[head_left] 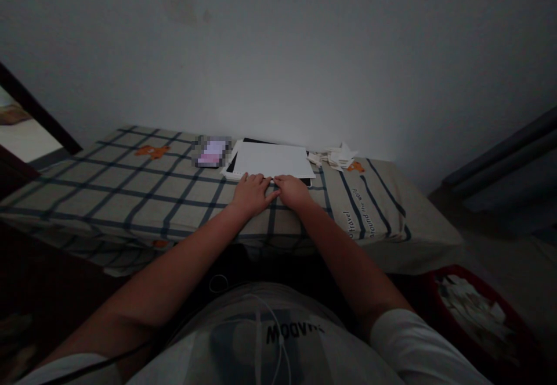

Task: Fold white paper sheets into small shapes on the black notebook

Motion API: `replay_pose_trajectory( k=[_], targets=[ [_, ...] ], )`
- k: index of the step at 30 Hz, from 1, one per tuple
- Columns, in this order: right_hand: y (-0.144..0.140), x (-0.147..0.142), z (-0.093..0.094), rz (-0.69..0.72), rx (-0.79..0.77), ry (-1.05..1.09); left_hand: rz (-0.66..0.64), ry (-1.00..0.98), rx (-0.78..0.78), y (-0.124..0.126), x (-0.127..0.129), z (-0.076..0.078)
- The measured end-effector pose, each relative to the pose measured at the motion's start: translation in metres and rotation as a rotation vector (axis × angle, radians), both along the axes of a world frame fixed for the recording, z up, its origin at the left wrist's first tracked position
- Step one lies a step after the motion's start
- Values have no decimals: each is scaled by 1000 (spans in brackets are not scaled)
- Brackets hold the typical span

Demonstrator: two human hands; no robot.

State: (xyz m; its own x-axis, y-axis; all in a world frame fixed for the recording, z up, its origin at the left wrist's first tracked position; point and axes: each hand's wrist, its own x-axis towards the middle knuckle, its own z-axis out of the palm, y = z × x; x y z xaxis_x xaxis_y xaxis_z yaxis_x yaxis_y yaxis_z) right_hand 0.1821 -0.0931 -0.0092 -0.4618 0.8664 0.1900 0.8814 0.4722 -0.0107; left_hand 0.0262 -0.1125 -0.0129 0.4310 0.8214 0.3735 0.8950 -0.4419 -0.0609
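A white sheet of paper (274, 159) lies on top of a stack with a dark, flat item showing at its edges. My left hand (252, 192) rests on the near edge of the sheet, fingers laid over it and thumb stretched toward the other hand. Close beside it, my right hand (293, 191) has its fingers curled in a pinch at the same near edge. The two hands almost touch at the middle of that edge. What lies under the fingertips is partly hidden.
Left of the stack lies a phone (212, 153) with a lit, blurred screen. Crumpled paper scraps (342, 157) sit to the right. A checked cloth (143, 193) covers the table against the wall. On the floor at lower right stands a red basket (439, 274) of paper scraps.
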Motion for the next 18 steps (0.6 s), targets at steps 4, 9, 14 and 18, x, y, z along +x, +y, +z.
replay_pose_trajectory(
  k=[4, 9, 14, 18],
  targets=[
    [-2, -2, 0, -22, 6, 0, 66, -20, -38, -5, 1, 0],
    [-4, -1, 1, -50, 16, 2, 153, -28, -71, -8, 2, 1],
    [-2, 1, -1, -48, 19, 3, 225, -17, -127, -10, 3, 3],
    [-1, 2, -3, -155, 26, 17, 237, -11, -125, -10, 4, 3]
  ],
)
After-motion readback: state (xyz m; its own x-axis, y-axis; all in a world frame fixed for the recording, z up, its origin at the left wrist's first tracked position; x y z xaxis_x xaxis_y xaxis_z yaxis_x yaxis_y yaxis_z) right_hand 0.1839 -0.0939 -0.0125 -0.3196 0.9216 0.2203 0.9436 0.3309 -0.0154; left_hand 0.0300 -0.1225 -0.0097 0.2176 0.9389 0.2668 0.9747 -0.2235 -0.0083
